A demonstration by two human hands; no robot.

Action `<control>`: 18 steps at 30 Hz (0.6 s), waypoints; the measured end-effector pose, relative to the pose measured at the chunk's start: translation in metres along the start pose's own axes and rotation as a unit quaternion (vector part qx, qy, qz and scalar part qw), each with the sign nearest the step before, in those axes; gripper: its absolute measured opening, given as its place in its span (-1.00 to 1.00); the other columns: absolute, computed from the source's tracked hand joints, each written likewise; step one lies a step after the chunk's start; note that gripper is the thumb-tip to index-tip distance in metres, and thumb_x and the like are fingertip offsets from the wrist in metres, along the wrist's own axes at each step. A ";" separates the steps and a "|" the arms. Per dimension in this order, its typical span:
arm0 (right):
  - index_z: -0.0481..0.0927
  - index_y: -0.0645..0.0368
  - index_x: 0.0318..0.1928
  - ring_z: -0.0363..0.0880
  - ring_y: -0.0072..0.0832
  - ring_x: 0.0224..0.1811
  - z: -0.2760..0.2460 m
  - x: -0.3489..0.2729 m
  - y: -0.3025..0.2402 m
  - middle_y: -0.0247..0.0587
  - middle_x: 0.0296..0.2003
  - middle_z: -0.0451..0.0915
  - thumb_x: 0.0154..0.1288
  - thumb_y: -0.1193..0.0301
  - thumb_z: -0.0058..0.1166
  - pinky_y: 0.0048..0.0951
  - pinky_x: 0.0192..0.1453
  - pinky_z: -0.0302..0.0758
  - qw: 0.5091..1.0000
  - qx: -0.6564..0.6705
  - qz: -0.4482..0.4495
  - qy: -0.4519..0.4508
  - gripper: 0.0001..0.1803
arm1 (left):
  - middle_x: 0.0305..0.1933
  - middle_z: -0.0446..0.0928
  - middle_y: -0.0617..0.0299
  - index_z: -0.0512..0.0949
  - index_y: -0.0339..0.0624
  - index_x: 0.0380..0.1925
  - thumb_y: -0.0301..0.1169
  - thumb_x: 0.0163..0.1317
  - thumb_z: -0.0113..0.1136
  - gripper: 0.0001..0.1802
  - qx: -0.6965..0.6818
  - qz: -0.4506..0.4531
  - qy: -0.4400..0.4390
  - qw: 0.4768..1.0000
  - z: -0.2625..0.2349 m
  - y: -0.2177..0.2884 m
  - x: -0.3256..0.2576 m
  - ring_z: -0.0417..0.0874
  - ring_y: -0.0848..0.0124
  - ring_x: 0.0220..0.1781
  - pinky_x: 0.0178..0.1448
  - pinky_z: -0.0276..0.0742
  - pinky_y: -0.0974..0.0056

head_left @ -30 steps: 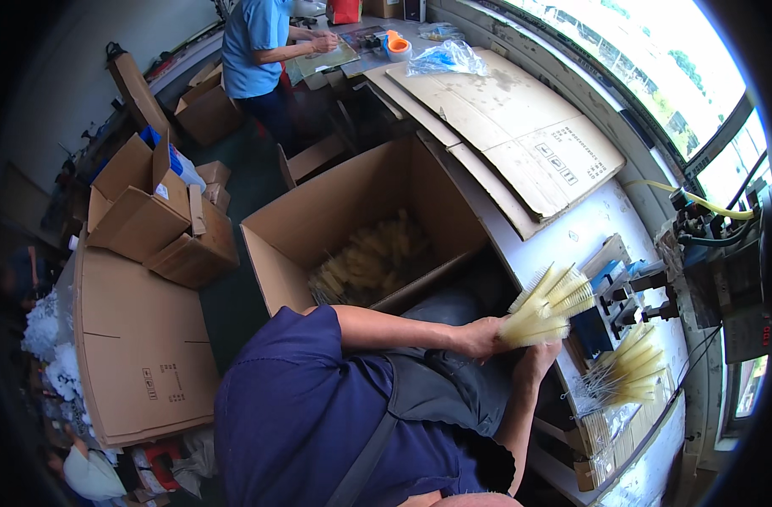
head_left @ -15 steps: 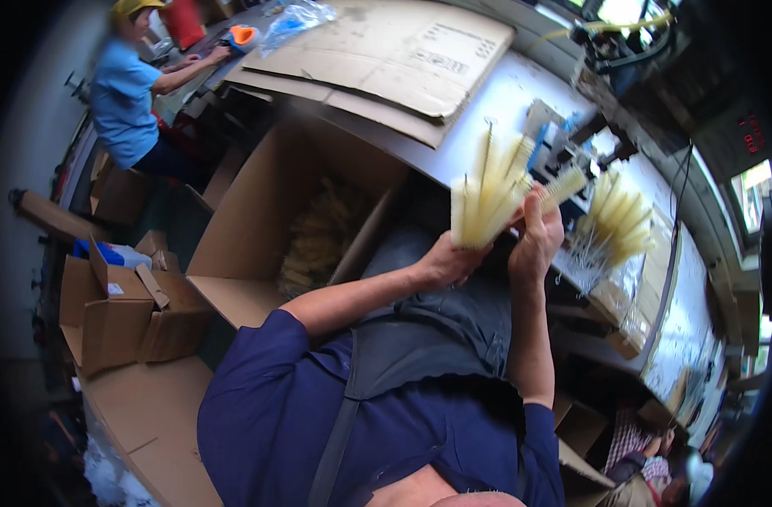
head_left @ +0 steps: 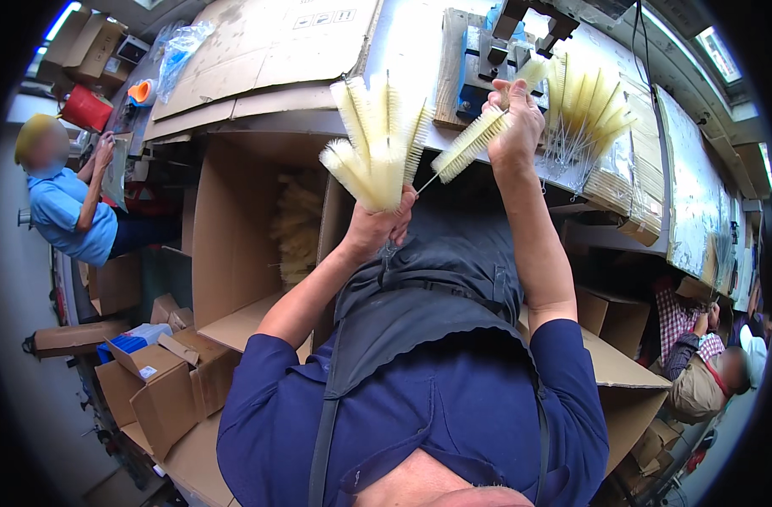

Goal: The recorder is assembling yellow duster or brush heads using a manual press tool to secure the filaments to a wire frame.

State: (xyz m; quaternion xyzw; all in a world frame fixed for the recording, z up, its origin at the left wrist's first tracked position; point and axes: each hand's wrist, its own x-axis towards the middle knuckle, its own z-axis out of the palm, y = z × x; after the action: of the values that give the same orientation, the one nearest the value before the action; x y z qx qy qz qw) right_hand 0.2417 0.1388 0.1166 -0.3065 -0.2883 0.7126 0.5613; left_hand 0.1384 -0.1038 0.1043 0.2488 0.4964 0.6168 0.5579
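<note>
- Up near the workbench edge, the left hand (head_left: 377,226) is closed in a fist around the wire stems of a bunch of bottle brushes (head_left: 376,144), whose heads fan out above the knuckles.
- Each brush head is a pale cream-yellow cylinder of short bristles on a thin twisted wire; the bunch holds several, splayed in different directions.
- Just beside it, the right hand (head_left: 514,127) pinches a single bottle brush (head_left: 470,145) of the same kind, fingers closed on its upper end; the brush slants down to the left, its wire tip pointing toward the bunch.
- Behind the right hand, a pile of finished brushes (head_left: 590,106) lies on the workbench (head_left: 698,177), next to a blue metal fixture (head_left: 481,61).
- Below the bench, an open cardboard box (head_left: 234,228) stands on its side and holds more cream brushes (head_left: 297,228) heaped deep inside.
- Smaller cardboard boxes (head_left: 162,380) sit on the floor at lower left, flaps open.
</note>
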 end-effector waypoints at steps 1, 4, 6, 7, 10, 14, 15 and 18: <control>0.56 0.39 -0.17 0.36 -0.56 -0.52 -0.002 -0.001 -0.002 -0.27 -0.52 0.44 0.57 0.20 -0.05 -0.58 -0.44 0.34 1.000 -0.001 0.000 0.003 -0.59 | -0.64 0.23 0.39 0.44 -0.22 -0.15 -0.27 0.44 0.17 -0.76 -0.028 -0.018 -0.029 0.999 -0.004 0.002 -0.002 0.25 0.57 -0.70 -0.62 0.33 0.41; 0.56 0.32 -0.22 0.31 -0.65 -0.65 0.004 -0.008 -0.010 -0.36 -0.57 0.42 0.59 0.19 -0.10 -0.66 -0.59 0.25 0.999 -0.015 0.029 -0.014 -0.59 | -0.64 0.18 0.39 0.41 -0.21 -0.11 -0.22 0.47 0.13 -0.73 -0.087 -0.035 -0.056 0.994 -0.017 0.006 -0.005 0.21 0.57 -0.71 -0.64 0.32 0.40; 0.56 0.31 -0.20 0.23 -0.69 -0.73 0.002 -0.013 -0.011 -0.40 -0.61 0.37 0.60 0.16 -0.12 -0.67 -0.68 0.15 0.988 -0.074 0.120 -0.062 -0.58 | -0.63 0.19 0.38 0.41 -0.20 -0.11 -0.23 0.49 0.09 -0.75 -0.120 0.025 0.076 0.989 -0.020 0.006 -0.003 0.21 0.57 -0.70 -0.63 0.34 0.40; 0.55 0.31 -0.20 0.23 -0.71 -0.72 0.005 -0.011 -0.012 -0.42 -0.61 0.36 0.60 0.14 -0.14 -0.67 -0.66 0.16 0.984 -0.099 0.132 -0.074 -0.56 | -0.60 0.21 0.37 0.41 -0.22 -0.09 -0.24 0.51 0.06 -0.75 -0.127 0.040 0.097 0.986 -0.026 0.005 0.007 0.26 0.56 -0.67 -0.59 0.38 0.40; 0.49 0.26 -0.24 0.23 -0.71 -0.71 0.008 -0.002 -0.013 -0.42 -0.61 0.34 0.61 0.17 -0.15 -0.66 -0.67 0.16 0.981 -0.072 0.152 -0.093 -0.60 | -0.59 0.26 0.35 0.44 -0.24 -0.09 -0.27 0.50 0.08 -0.76 -0.129 0.087 0.143 0.977 -0.023 0.007 0.031 0.31 0.54 -0.65 -0.57 0.42 0.37; 0.42 0.24 -0.21 0.16 -0.70 -0.71 0.009 0.016 -0.019 -0.44 -0.59 0.29 0.59 0.14 -0.11 -0.64 -0.68 0.11 0.977 -0.065 0.190 -0.070 -0.62 | -0.57 0.29 0.35 0.45 -0.24 -0.10 -0.28 0.49 0.10 -0.77 -0.120 0.104 0.181 0.971 -0.011 0.008 0.059 0.34 0.54 -0.63 -0.55 0.46 0.36; 0.42 0.24 -0.21 0.16 -0.71 -0.71 0.011 0.018 -0.021 -0.44 -0.59 0.28 0.59 0.14 -0.11 -0.64 -0.68 0.11 0.974 -0.065 0.202 -0.075 -0.63 | -0.57 0.30 0.35 0.46 -0.24 -0.12 -0.30 0.48 0.10 -0.79 -0.126 0.107 0.190 0.968 -0.010 0.006 0.064 0.35 0.54 -0.63 -0.54 0.47 0.36; 0.42 0.25 -0.21 0.15 -0.71 -0.71 0.013 0.023 -0.027 -0.44 -0.60 0.28 0.59 0.15 -0.11 -0.64 -0.68 0.09 0.972 -0.076 0.209 -0.080 -0.63 | -0.55 0.27 0.37 0.43 -0.21 -0.11 -0.31 0.49 0.07 -0.81 -0.115 0.101 0.206 0.966 -0.006 0.005 0.077 0.32 0.55 -0.60 -0.51 0.44 0.36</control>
State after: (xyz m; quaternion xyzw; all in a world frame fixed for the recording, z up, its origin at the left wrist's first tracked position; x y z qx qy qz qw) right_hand 0.2444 0.1662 0.1432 -0.3433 -0.3154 0.8125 0.3502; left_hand 0.1115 -0.0331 0.0878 0.0996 0.4985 0.7610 0.4031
